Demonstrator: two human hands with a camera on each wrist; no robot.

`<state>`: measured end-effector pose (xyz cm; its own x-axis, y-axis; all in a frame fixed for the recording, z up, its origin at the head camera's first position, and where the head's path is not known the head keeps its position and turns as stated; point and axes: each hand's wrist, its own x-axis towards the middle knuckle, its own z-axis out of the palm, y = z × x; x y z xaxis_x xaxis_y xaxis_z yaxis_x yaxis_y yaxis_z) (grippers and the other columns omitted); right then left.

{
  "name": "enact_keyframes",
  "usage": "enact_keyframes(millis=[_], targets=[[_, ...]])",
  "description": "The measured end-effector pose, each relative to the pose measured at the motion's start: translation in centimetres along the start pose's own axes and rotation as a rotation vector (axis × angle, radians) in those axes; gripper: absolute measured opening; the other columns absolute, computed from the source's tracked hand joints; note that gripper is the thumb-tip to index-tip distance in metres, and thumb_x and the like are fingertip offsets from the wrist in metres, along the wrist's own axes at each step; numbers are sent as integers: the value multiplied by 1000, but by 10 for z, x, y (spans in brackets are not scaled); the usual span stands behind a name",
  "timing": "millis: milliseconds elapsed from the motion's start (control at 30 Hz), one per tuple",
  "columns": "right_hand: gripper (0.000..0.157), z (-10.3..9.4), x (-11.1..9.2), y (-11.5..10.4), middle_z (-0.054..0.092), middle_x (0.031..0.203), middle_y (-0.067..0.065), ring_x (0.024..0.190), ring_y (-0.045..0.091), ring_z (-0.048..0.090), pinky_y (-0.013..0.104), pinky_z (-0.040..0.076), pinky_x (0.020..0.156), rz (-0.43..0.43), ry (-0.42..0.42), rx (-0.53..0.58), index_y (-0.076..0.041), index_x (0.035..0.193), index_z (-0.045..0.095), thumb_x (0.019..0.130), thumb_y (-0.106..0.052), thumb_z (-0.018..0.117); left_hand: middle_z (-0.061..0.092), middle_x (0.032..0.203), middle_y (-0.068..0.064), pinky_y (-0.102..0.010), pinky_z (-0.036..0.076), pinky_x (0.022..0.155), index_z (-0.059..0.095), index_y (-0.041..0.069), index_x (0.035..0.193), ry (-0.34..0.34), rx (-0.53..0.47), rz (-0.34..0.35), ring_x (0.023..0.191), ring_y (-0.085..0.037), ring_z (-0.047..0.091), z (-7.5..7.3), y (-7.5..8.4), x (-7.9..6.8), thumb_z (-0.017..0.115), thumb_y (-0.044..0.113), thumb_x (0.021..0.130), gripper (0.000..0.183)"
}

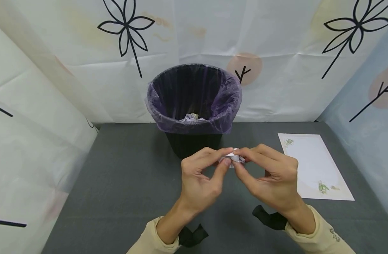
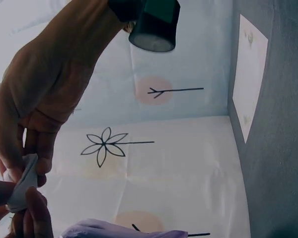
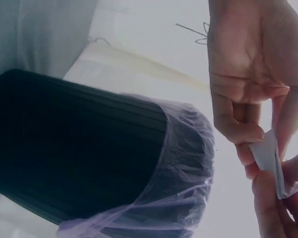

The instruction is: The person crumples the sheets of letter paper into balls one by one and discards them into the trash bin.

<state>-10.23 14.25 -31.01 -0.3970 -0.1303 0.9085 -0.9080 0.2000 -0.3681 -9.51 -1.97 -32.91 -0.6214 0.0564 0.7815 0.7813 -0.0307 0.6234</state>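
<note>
A small folded wad of white paper (image 1: pixel 235 158) is pinched between both hands, in front of the bin. My left hand (image 1: pixel 201 176) grips its left end between thumb and fingers. From the other side my right hand (image 1: pixel 273 173) pinches the right end, and the fingertips of both hands nearly meet. Layered creases show on the paper (image 3: pixel 268 156) in the right wrist view. In the left wrist view the paper (image 2: pixel 24 186) is partly covered by fingers.
A black bin (image 1: pixel 194 143) with a purple plastic liner (image 1: pixel 227 102) stands at the back middle, crumpled paper (image 1: pixel 192 117) inside. A printed white sheet (image 1: pixel 320 169) lies to the right on the dark grey table (image 1: pixel 124 183). Patterned cloth (image 1: pixel 194 31) hangs behind.
</note>
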Motion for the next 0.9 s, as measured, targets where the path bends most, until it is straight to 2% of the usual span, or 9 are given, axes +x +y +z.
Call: enact_keyframes(millis=[67, 200, 333, 400, 500, 567, 667, 767, 900], targets=[[31, 0, 1, 0, 67, 71, 12, 61, 12, 61, 14, 51, 63, -4, -6, -22, 11, 86, 75, 94, -18, 72, 70, 83, -15, -33, 60, 64, 73, -14, 105, -2, -65, -76, 70, -25, 69, -1, 0, 0, 68, -15, 87, 19], [31, -3, 3, 0, 64, 71, 8, 65, 9, 59, 13, 49, 63, 44, -61, -18, 9, 90, 75, 96, -21, 72, 71, 89, -21, -39, 61, 70, 71, -15, 110, -30, -180, -238, 76, -32, 71, -7, 2, 1, 69, -12, 90, 21], [27, -9, 4, -2, 62, 75, 9, 70, 9, 58, 14, 49, 64, 140, -107, 114, 12, 98, 74, 93, -15, 75, 71, 106, -28, -43, 60, 79, 66, -17, 118, -106, -336, -388, 91, -26, 72, -17, 4, 5, 67, -8, 93, 27], [27, -10, 5, -3, 65, 79, 10, 73, 10, 62, 16, 53, 67, 214, -107, 186, 14, 105, 72, 90, -7, 78, 69, 112, -29, -42, 59, 82, 64, -17, 121, -133, -378, -427, 97, -20, 70, -21, 5, 6, 66, -8, 94, 29], [32, -11, 5, -6, 70, 91, 16, 82, 17, 69, 23, 58, 74, 333, -92, 280, 16, 112, 68, 83, 9, 78, 69, 111, -29, -38, 60, 81, 64, -18, 122, -129, -368, -403, 96, -17, 69, -24, 6, 7, 66, -8, 94, 29], [38, -11, 5, -8, 71, 99, 21, 87, 22, 71, 27, 59, 76, 396, -85, 333, 17, 115, 66, 79, 18, 76, 69, 108, -29, -37, 60, 80, 65, -18, 120, -92, -337, -351, 94, -17, 69, -22, 6, 7, 67, -9, 93, 28], [41, -11, 4, -9, 70, 107, 26, 92, 27, 72, 31, 59, 79, 443, -72, 409, 19, 115, 65, 75, 27, 72, 70, 106, -31, -39, 60, 78, 66, -19, 116, -17, -306, -275, 92, -18, 69, -18, 5, 6, 68, -9, 92, 26], [38, -9, 2, -9, 70, 109, 26, 95, 28, 72, 33, 59, 81, 432, -58, 446, 22, 114, 64, 77, 27, 70, 70, 103, -30, -41, 60, 77, 66, -18, 115, 30, -277, -220, 89, -19, 69, -13, 3, 4, 68, -10, 92, 25], [25, -5, -2, -2, 72, 104, 23, 95, 27, 71, 31, 59, 82, 309, -26, 496, 21, 107, 68, 82, 20, 72, 68, 92, -25, -41, 61, 74, 68, -17, 113, 16, -223, -160, 83, -22, 70, -8, 1, 1, 64, -15, 92, 22]])
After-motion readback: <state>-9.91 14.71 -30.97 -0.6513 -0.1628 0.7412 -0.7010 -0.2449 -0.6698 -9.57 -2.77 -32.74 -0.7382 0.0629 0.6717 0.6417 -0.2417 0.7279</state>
